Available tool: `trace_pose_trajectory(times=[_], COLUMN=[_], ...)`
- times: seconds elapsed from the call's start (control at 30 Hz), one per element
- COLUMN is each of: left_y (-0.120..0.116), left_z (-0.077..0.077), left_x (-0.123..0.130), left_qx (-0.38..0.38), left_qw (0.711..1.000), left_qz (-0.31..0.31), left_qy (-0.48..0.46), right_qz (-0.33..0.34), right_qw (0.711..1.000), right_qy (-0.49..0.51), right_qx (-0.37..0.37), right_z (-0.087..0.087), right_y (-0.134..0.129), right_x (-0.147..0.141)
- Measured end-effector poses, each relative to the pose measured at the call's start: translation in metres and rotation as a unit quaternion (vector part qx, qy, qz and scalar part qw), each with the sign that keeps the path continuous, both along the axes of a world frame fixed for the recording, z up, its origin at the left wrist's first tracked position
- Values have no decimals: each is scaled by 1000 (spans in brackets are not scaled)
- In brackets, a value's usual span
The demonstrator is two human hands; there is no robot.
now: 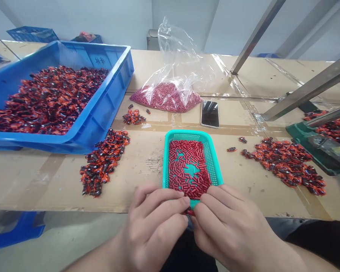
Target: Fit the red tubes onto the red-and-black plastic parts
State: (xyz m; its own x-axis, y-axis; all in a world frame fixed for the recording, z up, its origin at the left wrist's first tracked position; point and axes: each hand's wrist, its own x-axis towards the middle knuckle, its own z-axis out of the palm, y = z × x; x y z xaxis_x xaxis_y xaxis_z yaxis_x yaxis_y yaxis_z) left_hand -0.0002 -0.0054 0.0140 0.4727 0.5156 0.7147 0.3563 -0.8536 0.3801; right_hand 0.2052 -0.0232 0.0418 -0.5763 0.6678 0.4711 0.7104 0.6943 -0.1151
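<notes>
Bench: cardboard-topped table (42,181), seams taped.
Held: small red piece (190,212), partly hidden between both hands' fingertips, just below the basket's front rim; probably light, stiff and easily dropped, best pinched at its ends.
Left hand (153,226): fingers curled inward, closed on the piece.
Right hand (229,226): closed on it likewise, knuckles up.
Basket: teal mesh basket (187,135), holding loose red tubes (187,170).
Around: blue crate (110,90), orange-and-dark heaps (286,164), bagged tubes (166,97), phone (209,113).
</notes>
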Motion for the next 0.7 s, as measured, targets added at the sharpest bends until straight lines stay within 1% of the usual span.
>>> trace_pose_trajectory(times=[0.07, 0.17, 0.27, 0.33, 0.37, 0.43, 0.53, 0.6, 0.7], left_y=[-2, -6, -10, -11, -11, -11, -11, -11, -13], left_z=[-2, -6, -8, -7, -6, -3, -1, -1, -6], left_x=[3, 7, 11, 12, 12, 11, 11, 12, 13], left_qx=[40, 91, 129, 141, 132, 89, 24, 9, 5], left_qw=[999, 995, 990, 988, 990, 994, 997, 997, 997], left_qz=[21, 41, 51, 59, 58, 51, 49, 53, 56], left_qy=[-4, -1, 0, -4, 4, 29, 55, 56, 55], right_qz=[4, 12, 15, 11, 7, 0, 2, 2, -15], right_qw=[1000, 994, 984, 975, 969, 957, 928, 910, 901], right_qy=[-2, 5, 15, 25, 31, 45, 55, 56, 57], right_qx=[-31, -104, -178, -222, -244, -288, -368, -410, -429], right_z=[2, 6, 9, 10, 10, 13, 18, 22, 24], right_y=[-1, -3, -5, -7, -7, -8, -6, -3, -1], right_x=[2, 5, 7, 8, 8, 8, 8, 10, 11])
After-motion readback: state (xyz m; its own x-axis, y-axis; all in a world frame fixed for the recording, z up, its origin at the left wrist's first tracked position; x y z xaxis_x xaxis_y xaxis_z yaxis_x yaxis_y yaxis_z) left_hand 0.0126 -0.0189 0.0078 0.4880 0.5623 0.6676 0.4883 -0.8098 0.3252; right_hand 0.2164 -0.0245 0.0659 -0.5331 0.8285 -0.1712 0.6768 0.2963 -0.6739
